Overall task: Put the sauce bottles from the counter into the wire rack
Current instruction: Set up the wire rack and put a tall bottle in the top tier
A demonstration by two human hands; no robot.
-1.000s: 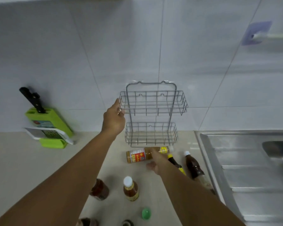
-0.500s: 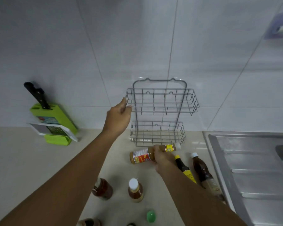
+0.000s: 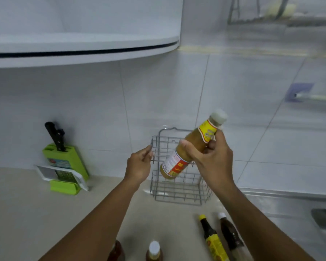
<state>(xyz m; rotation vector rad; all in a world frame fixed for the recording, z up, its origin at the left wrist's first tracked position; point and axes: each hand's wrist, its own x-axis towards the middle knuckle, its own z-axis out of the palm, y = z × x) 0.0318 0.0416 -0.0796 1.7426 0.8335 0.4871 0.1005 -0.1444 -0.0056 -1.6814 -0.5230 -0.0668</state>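
Right hand (image 3: 212, 159) is clenched around the tan sauce bottle (image 3: 188, 147), fingers wrapped over its shoulder and yellow neck label, thumb across the front. The bottle is up in the air, well clear of the bench (image 3: 26, 213), tilted with its white cap up and to the right of the grip and its base down to the left. That base hangs in front of the wire rack (image 3: 177, 193), about level with the gap between the upper and lower baskets; whether it touches the wire, I cannot tell.

Left hand (image 3: 139, 164) is just left of the bottle, fingers closed on the left edge of the rack's upper basket. The rack stands on the bench against the tiled wall, and the part of its lower basket that shows, below the right grip, holds nothing.

Nearer the camera than the right grip, two dark bottles lie side by side on the bench: the yellow-capped bottle (image 3: 211, 238) with a yellow label, and just to its right the white-capped dark bottle (image 3: 229, 234), partly under the right forearm. Below the left grip, at the bottom edge, stands a small white-capped bottle (image 3: 154, 251), with a reddish bottle (image 3: 117, 252) beside it, mostly cut off.

Far left of the left grip, a green knife block (image 3: 68, 162) with a black-handled knife leans at the wall, a grater (image 3: 64, 176) propped in front of it.
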